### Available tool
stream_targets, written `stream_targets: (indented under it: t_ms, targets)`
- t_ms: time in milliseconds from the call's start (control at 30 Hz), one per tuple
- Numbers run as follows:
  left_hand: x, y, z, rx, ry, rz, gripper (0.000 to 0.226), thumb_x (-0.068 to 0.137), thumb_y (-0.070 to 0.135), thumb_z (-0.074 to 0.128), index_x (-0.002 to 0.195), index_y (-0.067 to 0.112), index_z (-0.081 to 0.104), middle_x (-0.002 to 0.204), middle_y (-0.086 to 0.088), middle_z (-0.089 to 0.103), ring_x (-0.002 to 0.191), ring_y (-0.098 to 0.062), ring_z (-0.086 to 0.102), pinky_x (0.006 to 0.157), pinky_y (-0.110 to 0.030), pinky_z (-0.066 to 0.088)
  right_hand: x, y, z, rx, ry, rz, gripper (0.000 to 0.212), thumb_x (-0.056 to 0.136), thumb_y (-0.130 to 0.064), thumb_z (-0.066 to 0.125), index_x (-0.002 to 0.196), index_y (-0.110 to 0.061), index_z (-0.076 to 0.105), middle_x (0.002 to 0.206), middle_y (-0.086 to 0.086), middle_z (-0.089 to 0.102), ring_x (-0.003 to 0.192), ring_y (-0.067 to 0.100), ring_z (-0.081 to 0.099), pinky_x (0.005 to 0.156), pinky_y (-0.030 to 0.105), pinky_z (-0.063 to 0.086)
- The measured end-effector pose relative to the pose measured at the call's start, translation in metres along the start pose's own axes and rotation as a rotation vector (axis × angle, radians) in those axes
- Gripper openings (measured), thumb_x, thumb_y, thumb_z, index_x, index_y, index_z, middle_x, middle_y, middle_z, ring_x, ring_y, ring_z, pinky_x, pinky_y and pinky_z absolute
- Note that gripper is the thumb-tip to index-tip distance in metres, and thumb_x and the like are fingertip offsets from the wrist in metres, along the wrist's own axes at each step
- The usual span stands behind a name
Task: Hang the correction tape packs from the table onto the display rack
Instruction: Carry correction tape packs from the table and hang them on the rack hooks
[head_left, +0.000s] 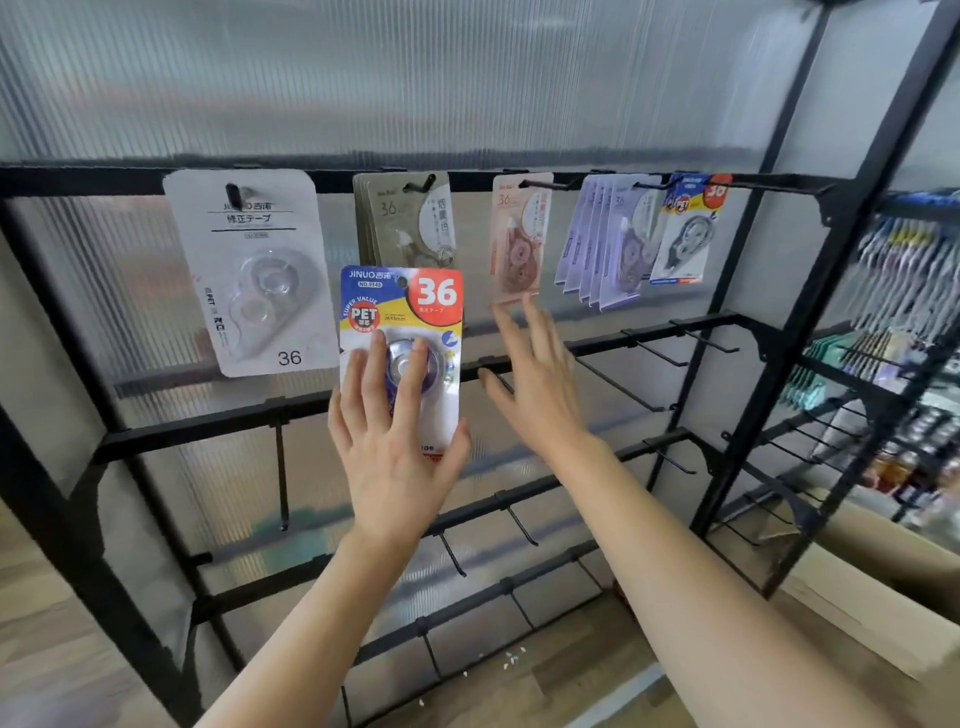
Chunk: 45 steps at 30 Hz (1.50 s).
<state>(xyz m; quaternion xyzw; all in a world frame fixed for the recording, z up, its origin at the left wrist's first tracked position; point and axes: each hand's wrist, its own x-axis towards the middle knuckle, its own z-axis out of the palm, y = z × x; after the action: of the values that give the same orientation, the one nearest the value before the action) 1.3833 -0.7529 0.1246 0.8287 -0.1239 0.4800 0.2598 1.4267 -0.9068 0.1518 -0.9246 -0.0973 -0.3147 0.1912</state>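
My left hand (392, 441) grips a blue, yellow and red correction tape pack (402, 306) marked 36, upright in front of the black display rack (208, 431). Its fingers lie over the blister and the thumb holds the right edge. My right hand (535, 374) is raised with its fingers spread and holds nothing, just below a pink pack (517, 239) that hangs on the top row. Along the top bar also hang a white pack (249, 270), beige packs (405, 218), several lilac packs (602, 244) and one more blue and red pack (685, 228).
Bare black hooks (660, 353) stick out from the lower bars of the rack. A second rack (893, 291) with pens and other stationery stands at the right. Cardboard boxes (872, 587) sit low on the right, wooden floor below.
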Motion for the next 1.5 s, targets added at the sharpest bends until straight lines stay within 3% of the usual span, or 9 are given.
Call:
stream_targets:
  t_ms: [267, 467, 767, 967, 1167, 1400, 1500]
  targets:
    - [-0.008, 0.093, 0.050, -0.104, -0.086, 0.055, 0.065, 0.079, 0.044, 0.048, 0.139, 0.021, 0.033, 0.147, -0.020, 0.038, 0.135, -0.031, 0.025, 0.104, -0.055, 0.031, -0.060, 0.102, -0.066, -0.086, -0.037, 0.208, 0.068, 0.096, -0.035, 0.048, 0.151, -0.032, 0.008, 0.160, 0.004, 0.003, 0.146, 0.026, 0.002, 0.115, 0.048, 0.011]
    - [-0.010, 0.183, 0.103, -0.134, -0.132, 0.041, 0.067, 0.077, 0.042, 0.051, 0.137, 0.014, 0.049, 0.148, -0.018, 0.038, 0.134, -0.039, 0.036, 0.103, -0.055, 0.032, -0.091, 0.188, -0.126, -0.151, -0.018, 0.248, 0.068, 0.096, -0.034, 0.050, 0.151, -0.031, 0.010, 0.160, 0.005, 0.007, 0.146, 0.025, 0.005, 0.115, 0.045, 0.011]
    - [-0.003, 0.286, 0.180, -0.114, -0.076, 0.076, 0.065, 0.077, 0.042, 0.051, 0.137, 0.019, 0.043, 0.149, -0.017, 0.037, 0.134, -0.036, 0.033, 0.103, -0.055, 0.032, -0.112, 0.296, -0.176, -0.168, -0.055, 0.237, 0.068, 0.095, -0.036, 0.050, 0.150, -0.032, 0.009, 0.159, 0.004, 0.011, 0.146, 0.024, 0.007, 0.115, 0.043, 0.010]
    - [0.020, 0.321, 0.222, -0.103, -0.068, 0.139, 0.066, 0.080, 0.043, 0.049, 0.140, 0.024, 0.033, 0.150, -0.015, 0.035, 0.136, -0.038, 0.034, 0.104, -0.053, 0.031, -0.104, 0.342, -0.179, -0.156, -0.067, 0.266, 0.069, 0.096, -0.034, 0.050, 0.148, -0.035, 0.005, 0.159, 0.003, 0.010, 0.146, 0.023, 0.006, 0.115, 0.044, 0.010]
    - [0.050, 0.336, 0.252, -0.092, -0.003, 0.197, 0.065, 0.080, 0.041, 0.056, 0.139, 0.016, 0.047, 0.148, -0.017, 0.039, 0.135, -0.039, 0.036, 0.103, -0.054, 0.034, -0.081, 0.371, -0.167, -0.143, -0.001, 0.280, 0.068, 0.094, -0.033, 0.054, 0.150, -0.030, 0.016, 0.158, 0.006, 0.017, 0.145, 0.027, 0.012, 0.114, 0.047, 0.015]
    - [0.069, 0.336, 0.268, -0.026, 0.003, 0.152, 0.071, 0.075, 0.037, 0.070, 0.140, 0.017, 0.048, 0.149, -0.016, 0.038, 0.135, -0.040, 0.038, 0.103, -0.054, 0.034, -0.060, 0.384, -0.139, -0.055, -0.011, 0.274, 0.069, 0.095, -0.037, 0.050, 0.140, -0.043, -0.001, 0.159, 0.002, 0.011, 0.146, 0.023, 0.008, 0.115, 0.045, 0.011]
    - [0.072, 0.337, 0.269, 0.012, 0.001, 0.164, 0.072, 0.075, 0.038, 0.071, 0.140, 0.018, 0.048, 0.148, -0.015, 0.039, 0.134, -0.039, 0.038, 0.102, -0.056, 0.035, -0.050, 0.386, -0.129, -0.004, -0.009, 0.245, 0.070, 0.094, -0.034, 0.052, 0.148, -0.035, 0.007, 0.159, 0.003, 0.013, 0.146, 0.022, 0.010, 0.114, 0.043, 0.012]
